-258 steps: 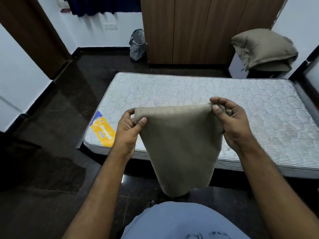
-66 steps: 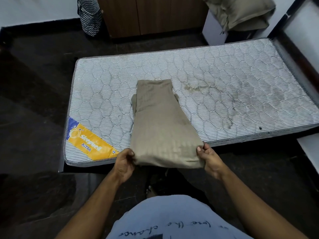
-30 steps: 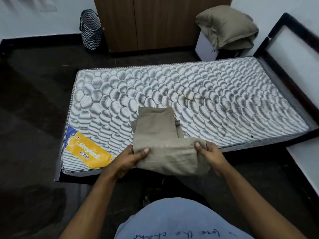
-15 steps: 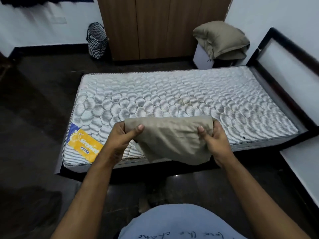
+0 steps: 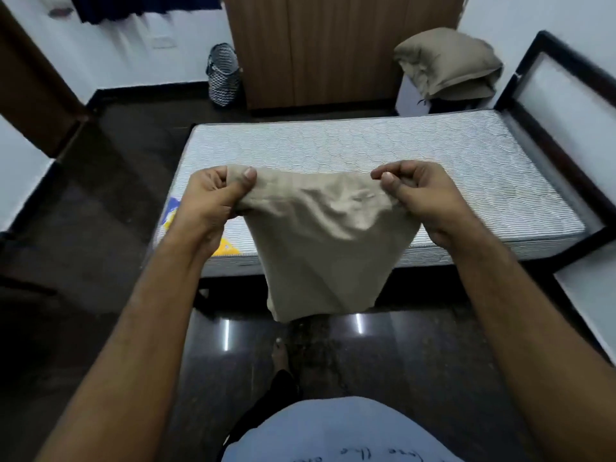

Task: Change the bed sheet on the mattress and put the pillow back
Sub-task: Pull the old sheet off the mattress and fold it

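Note:
A folded beige bed sheet [image 5: 326,241] hangs in the air in front of me, over the near edge of the bare striped mattress [image 5: 366,151]. My left hand [image 5: 215,198] pinches its top left corner and my right hand [image 5: 420,195] pinches its top right corner, thumbs on top. The sheet's lower end dangles above the dark floor. A beige pillow [image 5: 448,63] lies on a white stand beyond the mattress's far right corner. A yellow and blue label [image 5: 226,245] on the mattress is partly hidden by my left arm.
A dark bed frame with a white headboard panel [image 5: 566,105] borders the mattress on the right. Wooden wardrobe doors [image 5: 333,45] stand behind, with a patterned basket [image 5: 224,75] on the floor to their left. A brown door [image 5: 30,78] is far left. My foot [image 5: 280,356] shows on the glossy floor.
The sheet has been lifted off the mattress, where it lay half a folded strip. Both hands rose and spread apart, so the sheet now hangs free between them.

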Demonstrator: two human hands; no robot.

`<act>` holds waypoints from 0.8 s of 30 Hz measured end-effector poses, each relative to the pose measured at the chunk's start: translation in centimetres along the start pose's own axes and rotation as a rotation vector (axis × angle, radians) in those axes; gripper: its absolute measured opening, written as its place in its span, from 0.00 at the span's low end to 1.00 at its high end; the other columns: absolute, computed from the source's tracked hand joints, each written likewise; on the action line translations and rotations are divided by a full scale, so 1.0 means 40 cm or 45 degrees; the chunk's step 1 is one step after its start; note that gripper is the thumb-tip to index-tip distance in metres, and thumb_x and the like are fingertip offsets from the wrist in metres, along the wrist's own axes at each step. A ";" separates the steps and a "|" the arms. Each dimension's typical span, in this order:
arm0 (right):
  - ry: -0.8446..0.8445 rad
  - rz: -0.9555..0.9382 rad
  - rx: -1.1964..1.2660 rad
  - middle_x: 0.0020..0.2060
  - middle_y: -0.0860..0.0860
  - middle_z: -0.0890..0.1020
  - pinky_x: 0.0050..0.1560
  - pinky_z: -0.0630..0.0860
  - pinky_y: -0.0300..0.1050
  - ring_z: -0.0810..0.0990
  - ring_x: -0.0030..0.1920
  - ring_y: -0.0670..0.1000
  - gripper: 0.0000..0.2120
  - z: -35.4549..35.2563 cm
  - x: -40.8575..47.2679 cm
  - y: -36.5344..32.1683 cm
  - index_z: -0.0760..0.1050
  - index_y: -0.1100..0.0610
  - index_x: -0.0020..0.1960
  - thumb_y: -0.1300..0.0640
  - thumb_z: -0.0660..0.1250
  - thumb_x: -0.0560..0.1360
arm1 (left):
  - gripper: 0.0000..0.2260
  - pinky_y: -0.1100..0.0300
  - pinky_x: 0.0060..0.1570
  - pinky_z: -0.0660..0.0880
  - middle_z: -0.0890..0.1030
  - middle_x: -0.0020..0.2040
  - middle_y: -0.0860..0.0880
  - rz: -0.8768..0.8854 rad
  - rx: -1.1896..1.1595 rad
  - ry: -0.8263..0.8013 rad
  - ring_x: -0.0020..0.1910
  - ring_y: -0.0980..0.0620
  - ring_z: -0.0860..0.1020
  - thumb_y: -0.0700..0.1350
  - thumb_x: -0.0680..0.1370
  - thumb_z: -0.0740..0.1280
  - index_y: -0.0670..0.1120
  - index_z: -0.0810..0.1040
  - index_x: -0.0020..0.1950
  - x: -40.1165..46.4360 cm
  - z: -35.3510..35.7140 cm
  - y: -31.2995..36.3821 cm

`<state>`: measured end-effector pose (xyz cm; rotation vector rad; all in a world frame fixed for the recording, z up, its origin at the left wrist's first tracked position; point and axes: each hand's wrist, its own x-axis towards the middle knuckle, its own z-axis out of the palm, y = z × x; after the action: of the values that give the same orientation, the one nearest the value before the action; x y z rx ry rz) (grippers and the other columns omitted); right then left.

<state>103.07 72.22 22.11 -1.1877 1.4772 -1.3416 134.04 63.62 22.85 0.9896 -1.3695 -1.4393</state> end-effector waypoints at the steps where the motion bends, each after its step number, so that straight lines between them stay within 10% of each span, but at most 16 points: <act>1: -0.061 0.015 0.054 0.52 0.54 0.86 0.54 0.77 0.41 0.83 0.51 0.47 0.10 -0.006 -0.022 -0.006 0.81 0.59 0.59 0.61 0.71 0.78 | 0.13 0.59 0.35 0.80 0.85 0.41 0.46 -0.006 0.005 0.013 0.38 0.51 0.82 0.45 0.81 0.69 0.35 0.81 0.55 -0.028 0.006 0.009; 7: -0.148 -0.072 0.150 0.66 0.51 0.79 0.62 0.76 0.39 0.79 0.65 0.47 0.32 -0.001 -0.132 0.009 0.71 0.59 0.72 0.62 0.77 0.71 | 0.08 0.59 0.33 0.82 0.85 0.45 0.47 -0.001 -0.091 0.079 0.39 0.51 0.84 0.45 0.80 0.69 0.42 0.81 0.55 -0.163 0.004 0.024; 10: -0.043 -0.109 0.109 0.61 0.53 0.83 0.62 0.77 0.42 0.81 0.64 0.51 0.29 0.019 -0.172 0.017 0.77 0.61 0.67 0.57 0.79 0.68 | 0.10 0.56 0.42 0.84 0.86 0.47 0.42 -0.035 -0.073 -0.004 0.44 0.47 0.86 0.42 0.77 0.71 0.39 0.82 0.56 -0.215 -0.018 0.028; 18: 0.052 -0.080 0.021 0.53 0.53 0.86 0.56 0.78 0.37 0.84 0.56 0.47 0.17 0.125 -0.288 0.007 0.82 0.60 0.60 0.63 0.77 0.72 | 0.12 0.62 0.25 0.79 0.81 0.44 0.39 -0.353 0.316 -0.015 0.30 0.51 0.80 0.39 0.82 0.67 0.31 0.78 0.60 -0.292 -0.138 0.026; 24: 0.070 0.001 0.119 0.56 0.52 0.85 0.57 0.78 0.37 0.83 0.58 0.47 0.21 0.217 -0.353 0.032 0.80 0.61 0.63 0.67 0.77 0.71 | 0.18 0.56 0.38 0.83 0.84 0.48 0.35 -0.652 0.614 -0.301 0.37 0.48 0.84 0.45 0.72 0.79 0.34 0.82 0.55 -0.342 -0.227 0.029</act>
<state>114.68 83.78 19.34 -1.0982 1.4371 -1.4371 146.71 74.14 23.00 1.6100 -1.7719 -1.6690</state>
